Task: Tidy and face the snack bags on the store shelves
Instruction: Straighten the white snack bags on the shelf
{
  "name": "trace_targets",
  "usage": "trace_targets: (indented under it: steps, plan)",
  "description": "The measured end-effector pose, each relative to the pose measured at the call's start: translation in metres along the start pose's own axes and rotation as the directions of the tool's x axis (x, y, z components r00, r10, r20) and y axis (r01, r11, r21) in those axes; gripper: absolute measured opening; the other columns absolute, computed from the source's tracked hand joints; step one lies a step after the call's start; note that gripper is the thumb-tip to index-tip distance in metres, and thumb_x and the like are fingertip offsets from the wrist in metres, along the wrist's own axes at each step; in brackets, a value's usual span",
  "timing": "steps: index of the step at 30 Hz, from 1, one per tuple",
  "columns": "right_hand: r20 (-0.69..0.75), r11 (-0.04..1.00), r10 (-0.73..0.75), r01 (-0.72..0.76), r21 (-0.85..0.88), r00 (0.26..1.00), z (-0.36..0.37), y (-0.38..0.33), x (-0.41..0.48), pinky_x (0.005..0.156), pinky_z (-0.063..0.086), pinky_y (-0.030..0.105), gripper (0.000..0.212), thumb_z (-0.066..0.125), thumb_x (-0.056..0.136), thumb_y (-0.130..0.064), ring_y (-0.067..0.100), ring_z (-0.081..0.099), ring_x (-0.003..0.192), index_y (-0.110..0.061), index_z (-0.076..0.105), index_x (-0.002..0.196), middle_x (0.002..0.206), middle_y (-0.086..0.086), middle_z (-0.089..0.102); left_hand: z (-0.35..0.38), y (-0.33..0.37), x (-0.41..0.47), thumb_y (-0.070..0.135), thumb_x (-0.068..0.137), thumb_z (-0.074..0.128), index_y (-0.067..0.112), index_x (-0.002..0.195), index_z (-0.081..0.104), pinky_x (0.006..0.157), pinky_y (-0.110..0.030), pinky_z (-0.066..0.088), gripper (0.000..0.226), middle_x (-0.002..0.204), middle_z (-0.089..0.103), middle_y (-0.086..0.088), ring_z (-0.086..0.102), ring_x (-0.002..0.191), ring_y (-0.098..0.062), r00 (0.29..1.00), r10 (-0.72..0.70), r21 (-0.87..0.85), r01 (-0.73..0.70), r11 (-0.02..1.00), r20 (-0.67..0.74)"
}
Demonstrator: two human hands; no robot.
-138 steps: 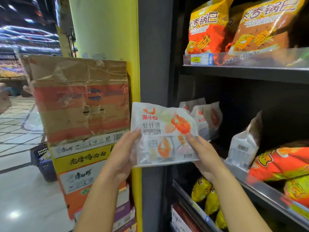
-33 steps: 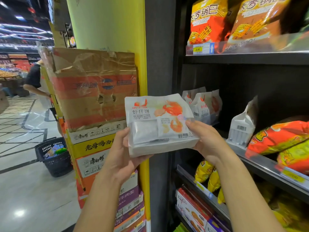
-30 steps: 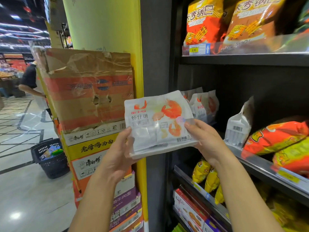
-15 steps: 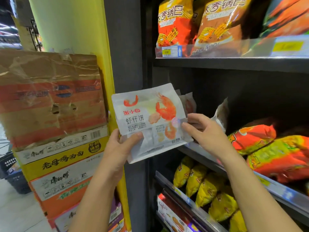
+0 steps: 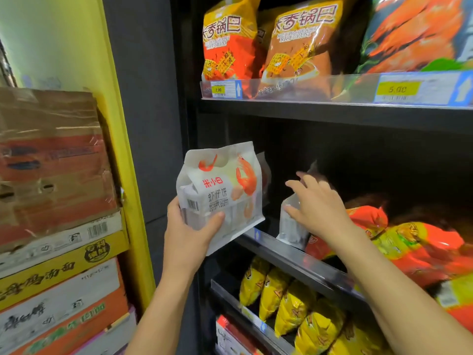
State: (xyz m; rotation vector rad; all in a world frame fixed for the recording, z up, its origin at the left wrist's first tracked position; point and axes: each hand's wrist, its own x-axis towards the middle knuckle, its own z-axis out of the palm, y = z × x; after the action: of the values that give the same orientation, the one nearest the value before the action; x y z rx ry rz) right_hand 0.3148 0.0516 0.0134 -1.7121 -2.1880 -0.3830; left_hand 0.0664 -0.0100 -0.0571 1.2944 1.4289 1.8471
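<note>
White shrimp-print snack bag (image 5: 220, 198) being grasped upright by left hand (image 5: 189, 234); right hand (image 5: 317, 206), grip released, being held above edge-on white pouch (image 5: 291, 228), possibly touching.

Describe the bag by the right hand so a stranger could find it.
On the dark middle shelf, near its left end, a small white bag stands just below the right hand. It is turned sideways, no picture showing, unlike the orange bags to its right and the shrimp-printed bag the left hand holds.
</note>
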Motion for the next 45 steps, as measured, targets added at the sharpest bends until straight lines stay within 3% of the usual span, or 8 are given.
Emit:
trace_targets:
  steps: [9, 14, 17, 19, 23, 27, 40, 45]
  plan:
    - [-0.062, 0.995, 0.036, -0.042, -0.091, 0.997, 0.014, 0.013, -0.012, 0.099, 0.050, 0.043, 0.052, 0.066, 0.098, -0.043, 0.034, 0.053, 0.129, -0.027, 0.051, 0.145, 0.158, 0.010, 0.038, 0.044, -0.003, 0.019, 0.034, 0.083, 0.088, 0.035, 0.145, 0.041, 0.077, -0.012, 0.047, 0.078, 0.122, 0.058, 0.029, 0.058, 0.113, 0.007, 0.997, 0.043, 0.034, -0.046, 0.998, 0.064]
    - [-0.093, 0.992, 0.036, -0.047, -0.116, 0.995, 0.019, 0.015, -0.014, 0.096, 0.052, 0.044, 0.050, 0.070, 0.095, -0.043, 0.033, 0.056, 0.126, -0.026, 0.056, 0.141, 0.154, 0.011, 0.044, 0.074, -0.009, 0.028, 0.034, 0.083, 0.088, 0.033, 0.146, 0.039, 0.077, -0.014, 0.047, 0.080, 0.123, 0.057, 0.024, 0.061, 0.114, -0.002, 0.993, 0.066, 0.075, -0.074, 0.994, 0.100]
    - [-0.109, 0.990, 0.029, -0.044, -0.134, 0.994, 0.023, 0.016, -0.015, 0.093, 0.054, 0.045, 0.049, 0.073, 0.093, -0.042, 0.034, 0.058, 0.123, -0.025, 0.059, 0.137, 0.151, 0.012, 0.048, 0.094, -0.016, 0.037, 0.035, 0.083, 0.088, 0.035, 0.142, 0.038, 0.089, -0.027, 0.057, 0.078, 0.133, 0.058, 0.012, 0.058, 0.124, -0.011, 0.993, 0.079, 0.120, -0.090, 0.989, 0.090]
    - [-0.112, 0.988, 0.026, -0.043, -0.146, 0.993, 0.025, 0.017, -0.015, 0.093, 0.055, 0.045, 0.050, 0.073, 0.093, -0.043, 0.033, 0.059, 0.122, -0.025, 0.060, 0.137, 0.150, 0.011, 0.048, 0.107, -0.020, 0.042, 0.036, 0.082, 0.089, 0.032, 0.147, 0.037, 0.103, -0.039, 0.053, 0.083, 0.139, 0.055, 0.006, 0.049, 0.129, -0.009, 0.993, 0.096, 0.158, -0.107, 0.982, 0.074]
    - [-0.103, 0.981, 0.037, -0.055, -0.184, 0.994, 0.031, 0.019, -0.015, 0.086, 0.058, 0.044, 0.051, 0.079, 0.086, -0.043, 0.032, 0.063, 0.114, -0.025, 0.064, 0.131, 0.143, 0.012, 0.055, 0.132, -0.022, 0.051, 0.039, 0.083, 0.087, 0.026, 0.153, 0.034, 0.105, -0.038, 0.037, 0.089, 0.143, 0.048, -0.003, 0.038, 0.131, -0.017, 0.995, 0.084, 0.227, -0.094, 0.969, 0.056]
    - [-0.099, 0.977, 0.028, -0.047, -0.206, 0.995, 0.035, 0.022, -0.015, 0.087, 0.057, 0.044, 0.053, 0.079, 0.085, -0.042, 0.032, 0.062, 0.115, -0.025, 0.063, 0.132, 0.143, 0.012, 0.054, 0.151, -0.033, 0.060, 0.046, 0.082, 0.087, 0.024, 0.151, 0.035, 0.110, -0.055, 0.047, 0.089, 0.142, 0.051, -0.003, 0.045, 0.132, -0.024, 0.995, 0.081, 0.284, -0.094, 0.954, 0.056]
    - [-0.135, 0.972, 0.019, -0.050, -0.230, 0.991, 0.046, 0.029, -0.011, 0.079, 0.059, 0.042, 0.055, 0.085, 0.078, -0.043, 0.031, 0.066, 0.108, -0.025, 0.066, 0.126, 0.134, 0.011, 0.060, 0.168, -0.069, 0.063, 0.041, 0.082, 0.089, 0.016, 0.151, 0.035, 0.107, -0.052, 0.053, 0.091, 0.146, 0.052, -0.008, 0.049, 0.138, -0.029, 0.996, 0.024, 0.432, -0.061, 0.900, 0.090]
    - [-0.153, 0.976, 0.020, -0.052, -0.212, 0.988, 0.048, 0.028, -0.010, 0.079, 0.060, 0.041, 0.056, 0.087, 0.076, -0.042, 0.031, 0.067, 0.107, -0.025, 0.066, 0.126, 0.133, 0.012, 0.062, 0.167, -0.069, 0.060, 0.033, 0.080, 0.092, 0.009, 0.156, 0.031, 0.117, -0.047, 0.043, 0.101, 0.152, 0.044, -0.014, 0.041, 0.145, -0.032, 0.997, 0.017, 0.458, -0.049, 0.888, 0.075]
